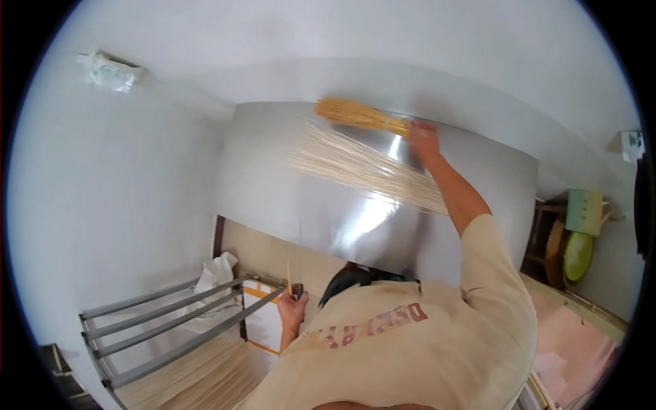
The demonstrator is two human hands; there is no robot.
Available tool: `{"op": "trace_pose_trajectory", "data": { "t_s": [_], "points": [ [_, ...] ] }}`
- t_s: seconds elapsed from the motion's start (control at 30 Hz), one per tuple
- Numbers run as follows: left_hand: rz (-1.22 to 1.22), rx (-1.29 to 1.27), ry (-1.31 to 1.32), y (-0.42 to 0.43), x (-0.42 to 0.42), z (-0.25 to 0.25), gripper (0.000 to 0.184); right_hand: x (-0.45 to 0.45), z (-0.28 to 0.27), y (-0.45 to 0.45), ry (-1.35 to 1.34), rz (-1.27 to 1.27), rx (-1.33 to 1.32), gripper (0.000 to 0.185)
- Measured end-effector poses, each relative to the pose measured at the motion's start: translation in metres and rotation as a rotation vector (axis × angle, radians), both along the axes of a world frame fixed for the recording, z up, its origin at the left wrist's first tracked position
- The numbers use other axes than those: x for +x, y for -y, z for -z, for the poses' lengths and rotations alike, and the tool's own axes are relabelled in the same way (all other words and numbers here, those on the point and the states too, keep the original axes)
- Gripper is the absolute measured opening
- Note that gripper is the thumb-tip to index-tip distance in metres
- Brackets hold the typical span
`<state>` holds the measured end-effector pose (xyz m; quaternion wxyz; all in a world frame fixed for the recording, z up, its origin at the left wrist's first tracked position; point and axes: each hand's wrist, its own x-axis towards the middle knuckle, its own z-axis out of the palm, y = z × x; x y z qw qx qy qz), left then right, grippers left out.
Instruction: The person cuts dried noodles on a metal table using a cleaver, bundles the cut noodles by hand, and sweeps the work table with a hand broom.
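Right hand: my right hand (422, 135) is curled round the thin end of a tan bundle (359, 115). It looks a bit blurry, so I cannot tell how each finger sits.
Tan bundle: it is at the far edge of my shiny worktop (273, 198), near the wall (328, 78). Its wide, bushy end points left. I cannot tell if it touches the metal.
Loose sticks: lots of thin, pale sticks (369, 167) lie on the worktop, just on my side of the bundle. They slant down to the right, and their right end goes up to my arm.
Left hand: my left hand (292, 313) is down low, off the worktop. It looks closed on a small dark thing (297, 292). A thin tan stick (289, 275) pokes up there, but I cannot tell if I am pinching it too.
Rack: grey bars (171, 324) are beside my left hand, with more pale sticks (195, 372) down below. A white bag (217, 272) is behind the bars.
Step now: I think I am working with the bundle right by the loose sticks.
Next move: I think moving the bundle calls for a snug, soft hold, and care not to bump the thin sticks with my arm.
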<state>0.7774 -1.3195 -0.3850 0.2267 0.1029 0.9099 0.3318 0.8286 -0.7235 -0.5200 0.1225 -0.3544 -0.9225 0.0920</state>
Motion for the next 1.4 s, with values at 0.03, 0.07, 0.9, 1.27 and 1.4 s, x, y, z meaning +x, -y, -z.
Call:
{"op": "trace_pose_trajectory", "data": {
  "t_s": [0.03,0.07,0.9,1.27,1.4],
  "points": [
    [-0.015,0.073,0.033,0.001,0.002,0.005,0.031,-0.033,-0.005,0.001,-0.026,-0.054,0.002,0.055],
    [-0.011,0.061,0.028,-0.003,0.005,0.004,0.032,-0.065,-0.012,0.002,-0.049,-0.099,0.003,0.056],
    [0.501,0.377,0.688,-0.284,0.088,0.011,0.032,0.159,-0.077,0.244,-1.348,0.409,-2.054,0.019],
    [1.030,0.160,-0.223,-0.439,-0.032,0.116,0.030,0.307,-0.085,0.194,-1.514,1.002,-1.481,0.016],
    [1.202,0.089,-0.590,-0.543,-0.086,0.164,0.031,0.352,-0.072,0.194,-1.190,1.233,-1.162,0.015]
  ]
}}
